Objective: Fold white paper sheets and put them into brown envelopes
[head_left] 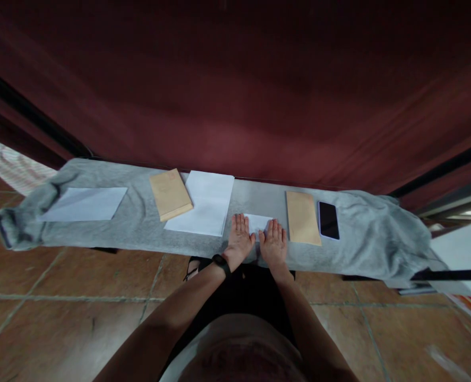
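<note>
My left hand [240,237] lies flat with fingers stretched out on the left end of a small white sheet of paper [258,221], which looks folded. On its right end rests my right hand [274,244], palm down and fingers extended. Parts of the sheet are hidden beneath both hands. To the left is a stack of larger white paper [209,204], with a brown envelope [171,195] lying partly over it. Another brown envelope [303,217] lies just right of my right hand, beside a phone [329,220] with a dark screen.
A grey cloth [139,233] covers the long narrow surface. White paper [86,204] lies at its far left. Behind rises a dark red curtain [227,116]. More white paper [464,252] shows at the far right, past a black bar. Brown tiles [100,318] form the floor.
</note>
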Demonstrator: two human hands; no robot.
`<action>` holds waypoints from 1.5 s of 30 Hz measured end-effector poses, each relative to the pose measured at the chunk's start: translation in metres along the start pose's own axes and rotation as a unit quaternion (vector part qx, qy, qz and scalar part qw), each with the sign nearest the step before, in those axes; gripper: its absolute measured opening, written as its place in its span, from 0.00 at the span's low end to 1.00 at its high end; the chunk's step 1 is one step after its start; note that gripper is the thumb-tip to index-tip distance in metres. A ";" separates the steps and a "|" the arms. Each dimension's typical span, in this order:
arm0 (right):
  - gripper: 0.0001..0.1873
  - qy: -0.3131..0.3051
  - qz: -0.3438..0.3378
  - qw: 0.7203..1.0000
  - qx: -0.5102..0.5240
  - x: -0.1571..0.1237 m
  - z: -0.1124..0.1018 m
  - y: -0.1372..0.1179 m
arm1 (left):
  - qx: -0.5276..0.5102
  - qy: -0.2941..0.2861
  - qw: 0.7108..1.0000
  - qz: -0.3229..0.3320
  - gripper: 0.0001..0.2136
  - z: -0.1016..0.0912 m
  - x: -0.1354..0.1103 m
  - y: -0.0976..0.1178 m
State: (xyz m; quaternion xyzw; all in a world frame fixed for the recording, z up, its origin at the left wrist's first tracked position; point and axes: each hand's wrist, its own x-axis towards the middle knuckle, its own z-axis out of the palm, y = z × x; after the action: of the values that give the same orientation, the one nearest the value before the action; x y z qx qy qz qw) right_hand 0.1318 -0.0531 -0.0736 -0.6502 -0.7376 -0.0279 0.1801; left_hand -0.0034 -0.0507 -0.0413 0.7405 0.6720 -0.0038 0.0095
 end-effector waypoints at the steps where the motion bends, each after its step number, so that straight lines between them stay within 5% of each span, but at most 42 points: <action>1: 0.34 0.003 -0.002 1.000 -0.001 0.000 0.000 0.000 | 0.006 -0.004 1.000 0.001 0.32 -0.001 0.001 0.000; 20: 0.34 0.005 0.011 1.000 -0.008 -0.001 0.000 -0.001 | -0.002 -0.006 1.000 -0.002 0.32 0.000 0.001 0.000; 40: 0.32 0.008 0.052 0.999 0.008 -0.002 -0.004 0.000 | -0.048 0.075 0.996 -0.031 0.31 0.006 -0.012 -0.012; 45: 0.30 -0.015 0.018 0.999 0.026 0.008 -0.011 -0.003 | -0.065 0.081 0.994 0.014 0.28 0.000 -0.006 -0.006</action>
State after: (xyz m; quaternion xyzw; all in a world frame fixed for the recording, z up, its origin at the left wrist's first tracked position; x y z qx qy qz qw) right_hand 0.1303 -0.0493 -0.0604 -0.6590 -0.7286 0.0044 0.1866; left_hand -0.0103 -0.0560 -0.0412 0.7454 0.6591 0.1000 0.0029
